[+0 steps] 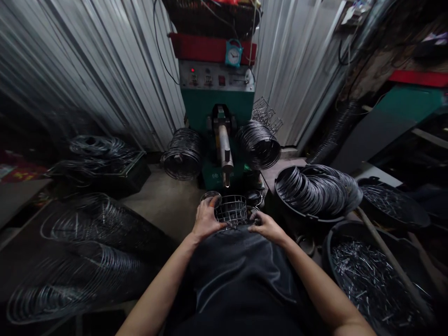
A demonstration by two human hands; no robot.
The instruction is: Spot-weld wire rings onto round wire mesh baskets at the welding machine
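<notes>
A small round wire basket (pixel 234 208) sits at the edge of my dark-clothed lap, below the machine's front. My left hand (pixel 206 218) is closed on its left side, thumb low and fingers near a wire ring at the upper left. On the other side, my right hand (pixel 266 227) has its fingertips pinched together beside the basket's right edge. What lies between those fingertips is too small and dark to make out. Above the basket, a metal electrode arm (pixel 224 144) points toward me from the green machine (pixel 198 105).
Wire ring bundles hang left (pixel 182 154) and right (pixel 259 144) of the machine. At right stand a tub of rings (pixel 315 191) and a tub of short wire pieces (pixel 371 280). Coiled wire rings (pixel 77 280) lie at left. A blue clock (pixel 233 53) hangs above the panel.
</notes>
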